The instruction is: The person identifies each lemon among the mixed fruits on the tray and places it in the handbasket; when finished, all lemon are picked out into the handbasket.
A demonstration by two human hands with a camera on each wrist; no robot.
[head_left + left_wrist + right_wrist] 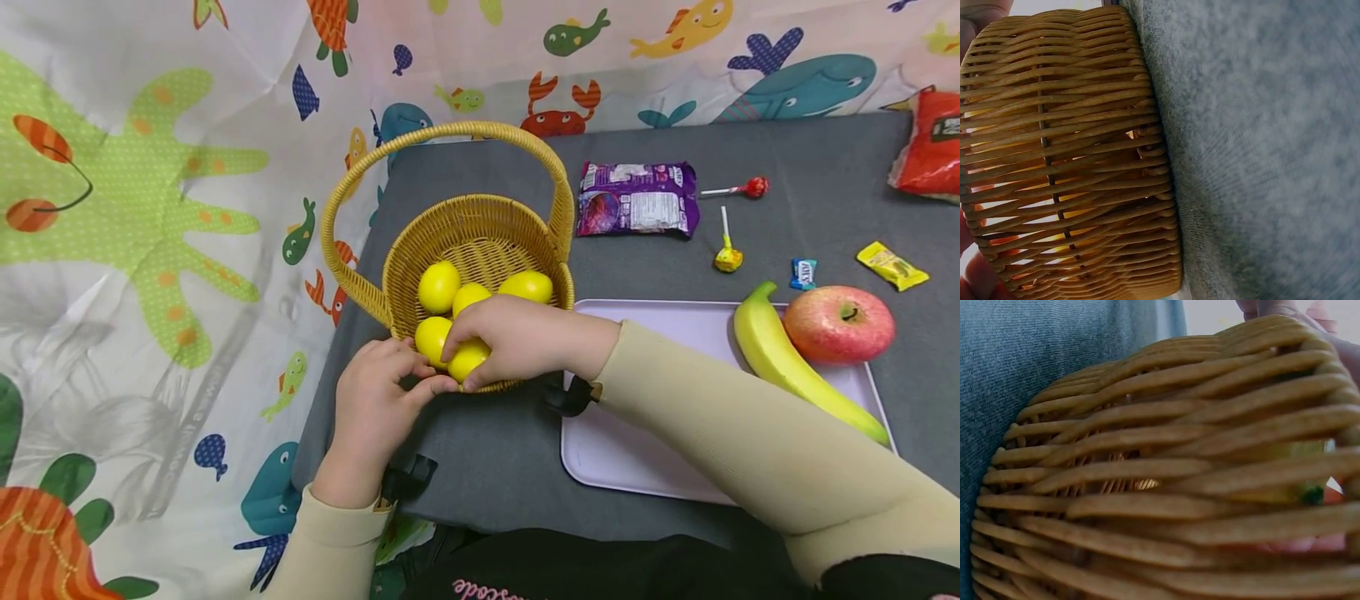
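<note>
A wicker basket (480,212) with a tall arched handle stands on the grey tabletop and holds several yellow lemons (439,287). My right hand (517,333) reaches over its near side, thumb and fingers curled about a lemon (469,361) just inside the front rim. At the front left, my left hand (386,396) grips the basket's rim, the thumb along the near edge. The left wrist view shows the woven basket side (1085,156), with fingertips at its upper edge. Weave (1147,506) fills most of the right wrist view, and yellow shows dimly through the gaps.
Right of the basket, a lilac tray (622,454) carries a banana (795,367) and an apple (838,325). Behind it lie a purple packet (637,200), two lollipops (727,258) and small wrapped sweets (892,265). A red bag (933,146) sits far right. Patterned cloth (187,250) hangs left.
</note>
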